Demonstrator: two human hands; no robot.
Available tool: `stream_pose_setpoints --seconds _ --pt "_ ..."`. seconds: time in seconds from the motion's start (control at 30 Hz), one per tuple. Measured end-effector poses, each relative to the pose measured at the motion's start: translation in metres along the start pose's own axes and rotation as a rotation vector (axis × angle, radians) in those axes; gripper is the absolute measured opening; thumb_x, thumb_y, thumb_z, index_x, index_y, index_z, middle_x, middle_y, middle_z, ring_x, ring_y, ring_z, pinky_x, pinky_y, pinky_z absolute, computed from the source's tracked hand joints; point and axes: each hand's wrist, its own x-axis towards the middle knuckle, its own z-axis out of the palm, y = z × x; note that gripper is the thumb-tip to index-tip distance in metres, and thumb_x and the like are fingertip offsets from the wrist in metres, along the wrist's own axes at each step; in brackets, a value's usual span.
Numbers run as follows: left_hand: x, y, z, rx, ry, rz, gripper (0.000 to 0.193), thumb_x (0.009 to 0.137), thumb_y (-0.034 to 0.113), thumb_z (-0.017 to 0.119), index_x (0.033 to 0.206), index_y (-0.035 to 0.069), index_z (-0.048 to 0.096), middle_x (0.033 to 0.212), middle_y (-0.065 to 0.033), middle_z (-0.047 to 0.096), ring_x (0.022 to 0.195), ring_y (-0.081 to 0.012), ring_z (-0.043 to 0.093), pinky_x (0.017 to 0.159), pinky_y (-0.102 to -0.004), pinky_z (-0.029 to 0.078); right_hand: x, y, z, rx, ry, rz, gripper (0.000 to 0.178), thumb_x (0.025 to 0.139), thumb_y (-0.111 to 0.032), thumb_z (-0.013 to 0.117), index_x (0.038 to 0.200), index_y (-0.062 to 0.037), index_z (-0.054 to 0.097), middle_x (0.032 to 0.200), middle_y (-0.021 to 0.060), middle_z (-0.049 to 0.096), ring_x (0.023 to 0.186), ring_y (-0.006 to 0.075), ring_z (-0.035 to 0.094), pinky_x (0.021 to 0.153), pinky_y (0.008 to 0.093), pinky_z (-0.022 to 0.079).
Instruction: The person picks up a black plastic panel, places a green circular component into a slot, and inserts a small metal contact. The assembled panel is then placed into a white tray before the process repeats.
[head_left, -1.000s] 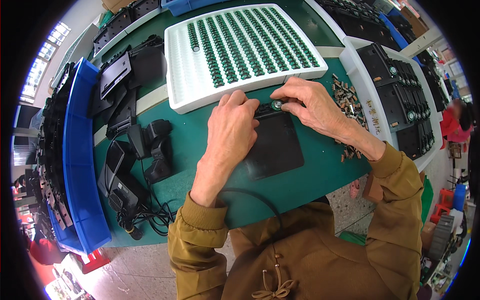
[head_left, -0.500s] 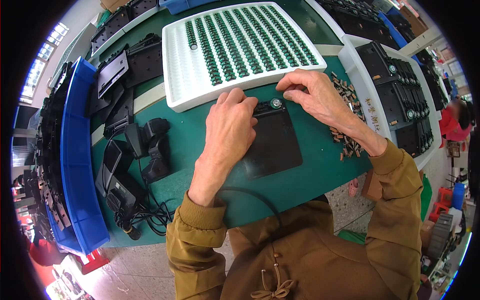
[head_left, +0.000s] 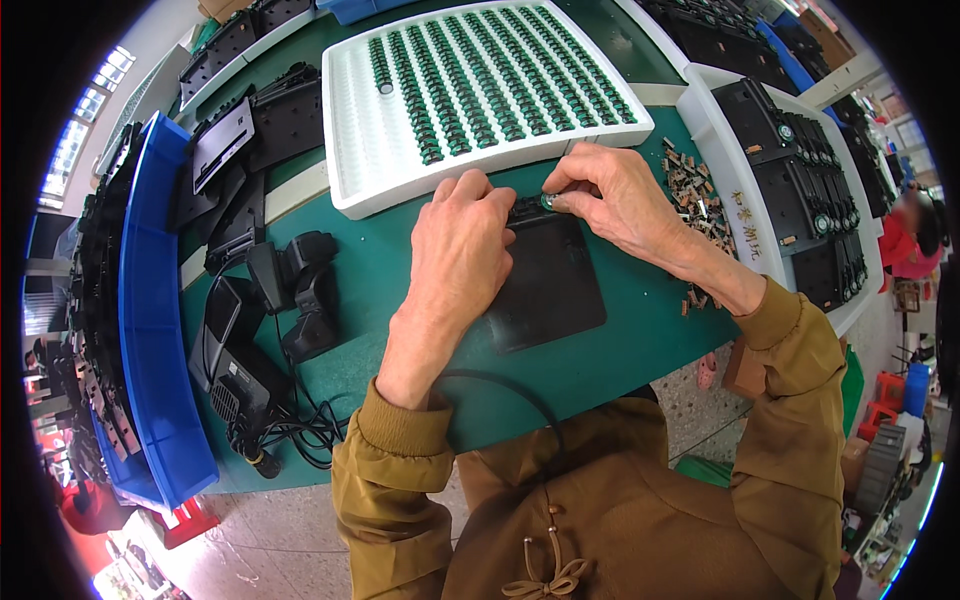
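A flat black plastic panel [head_left: 548, 290] lies on the green table in front of me. My left hand [head_left: 462, 245] rests over its upper left corner with curled fingers, gripping the edge; the fingertips are partly hidden. At the panel's top edge sits a small round green-and-silver part [head_left: 547, 201]. Thumb and forefinger of my right hand [head_left: 622, 205] pinch at this part. Just beyond both hands stands a white foam tray [head_left: 350, 190], holding long rows of small green round parts [head_left: 470, 90], with bare slots along its left side.
Small copper-coloured pieces [head_left: 690, 190] lie piled right of my right hand. A white bin [head_left: 750, 235] of black panels stands at the right, a blue bin [head_left: 165, 330] at the left. Black devices with cables [head_left: 250, 390] and stacked black panels [head_left: 225, 150] occupy the table's left side.
My right hand has moved slightly left and closed its thumb and forefinger on the round part at the panel's top edge. My left hand stays in place on the panel.
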Motion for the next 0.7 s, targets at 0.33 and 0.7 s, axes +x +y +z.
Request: stream_pose_setpoints --seconds 0.33,0.7 --pt "-0.001 -0.004 0.003 -0.003 0.039 0.040 0.031 0.069 -0.002 0.073 0.100 0.001 0.068 0.093 -0.0128 0.059 0.093 -0.0338 0.059 0.079 -0.0432 0.050 0.003 0.003 -0.010 0.074 -0.013 -0.002 0.016 0.080 -0.006 0.069 0.094 0.0026 0.070 0.086 0.0165 0.070 0.080 0.0301 0.069 0.074 0.0387 0.053" --pt "-0.002 -0.006 -0.001 0.014 0.045 0.048 0.027 0.068 -0.002 0.074 0.094 0.001 0.067 0.093 -0.0135 0.058 0.092 -0.0343 0.058 0.075 -0.0449 0.051 -0.006 -0.003 -0.044 -0.064 -0.059 -0.022 0.018 0.074 -0.001 0.064 0.091 0.0022 0.070 0.082 0.0158 0.070 0.076 0.0307 0.069 0.070 0.0393 0.053"
